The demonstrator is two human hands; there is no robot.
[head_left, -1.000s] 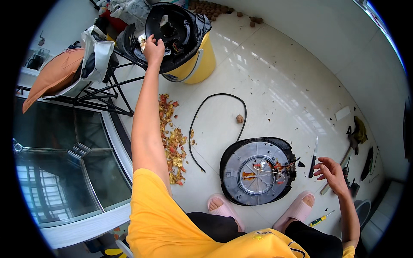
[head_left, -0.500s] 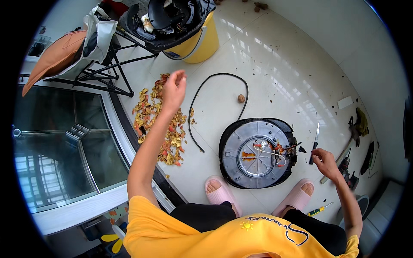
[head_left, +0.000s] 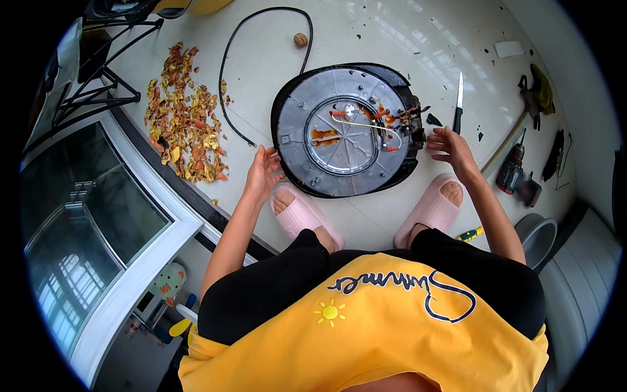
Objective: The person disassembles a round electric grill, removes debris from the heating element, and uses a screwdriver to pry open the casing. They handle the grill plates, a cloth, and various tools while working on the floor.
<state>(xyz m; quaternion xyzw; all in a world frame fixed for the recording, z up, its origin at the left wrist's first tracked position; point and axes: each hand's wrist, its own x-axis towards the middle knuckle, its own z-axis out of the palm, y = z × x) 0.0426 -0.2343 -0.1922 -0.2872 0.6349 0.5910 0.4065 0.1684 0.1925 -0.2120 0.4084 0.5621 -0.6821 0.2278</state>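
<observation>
A round black appliance base [head_left: 287, 111] lies on the floor in front of my feet, its grey inner disc facing up. Orange-brown residue and a white wire with red ends show in its middle. Beside its left edge is my left hand [head_left: 263, 171], fingers apart and nothing in them. At the other side, my right hand [head_left: 452, 153] is near the right edge, fingers spread, also holding nothing. Just above it lies a knife [head_left: 460, 101] with a black handle, apart from the fingers. A black cord [head_left: 225, 72] curves away from the base, a walnut [head_left: 300, 40] by its bend.
Dried yellow-orange peelings [head_left: 186, 124] cover the floor on the left, near a glass-panelled door [head_left: 104, 215]. Toward the right lie a hammer [head_left: 529, 101], a power drill [head_left: 513, 166], a yellow screwdriver [head_left: 470, 234] and a grey basin [head_left: 539, 235]. A folding chair's legs [head_left: 108, 72] stand far left.
My left hand has come down from above the peelings to the base's left side. My right hand has left the knife handle and opened. The view has tilted nearer to my body.
</observation>
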